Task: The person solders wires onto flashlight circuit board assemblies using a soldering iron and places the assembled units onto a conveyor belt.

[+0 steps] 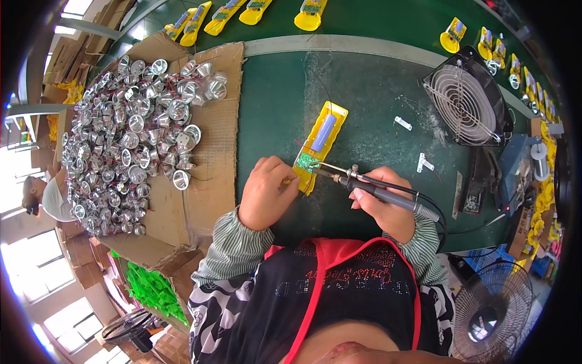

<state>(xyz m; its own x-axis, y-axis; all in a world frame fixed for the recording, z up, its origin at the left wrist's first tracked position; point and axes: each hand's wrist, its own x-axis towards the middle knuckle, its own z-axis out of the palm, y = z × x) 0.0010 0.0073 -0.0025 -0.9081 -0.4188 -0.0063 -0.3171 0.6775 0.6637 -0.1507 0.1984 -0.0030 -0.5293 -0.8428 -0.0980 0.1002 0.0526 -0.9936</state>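
A yellow flashlight housing half (307,183) lies slantwise on the green bench mat, with a blue-grey cylindrical battery (324,133) in it. Near its lower end sits a small green circuit board (307,161). My right hand (391,212) grips the grey handle of a soldering iron (394,198). A thin metal feed tube is clamped to the iron, and the tips of both reach the circuit board. Close by the housing's lower left edge is my left hand (267,193), its fingers curled in a pinch; whatever they hold is hidden.
An open cardboard box (209,158) of silvery reflector cups with wires stands at left. At right are a square metal-grilled fan (467,100) and a blue machine (515,170) with a spool. Two small white parts (403,123) lie between. More yellow housings (312,15) line the far bench.
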